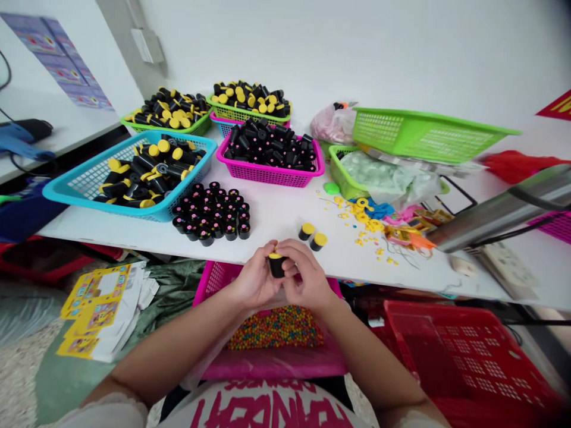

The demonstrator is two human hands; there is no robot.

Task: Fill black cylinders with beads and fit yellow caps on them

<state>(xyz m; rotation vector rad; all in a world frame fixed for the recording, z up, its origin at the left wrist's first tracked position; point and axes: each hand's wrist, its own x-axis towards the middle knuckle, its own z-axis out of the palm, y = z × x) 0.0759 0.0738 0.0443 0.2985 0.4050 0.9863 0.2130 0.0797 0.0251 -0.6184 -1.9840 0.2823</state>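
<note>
Both my hands meet just in front of the white table's near edge [285, 252]. My left hand [255, 280] is closed round a small black tube with a yellow cap [276, 263]. The fingers of my right hand [304, 274] pinch the same tube from the right side. Two more yellow-capped tubes [313, 235] stand on the table just beyond my hands. A cluster of several open black tubes [213, 218] stands upright to the left of them. Below my hands, a pink basket [214, 276] on my lap holds small multicoloured beads [276, 327].
A blue basket [80, 184] and two green baskets [196, 126] hold yellow-capped tubes; a pink basket [267, 173] holds black ones. Loose yellow caps [363, 217], green baskets [423, 134] and a bag lie right. A red crate [464, 351] stands below right; yellow cards [96, 309] lie on the floor.
</note>
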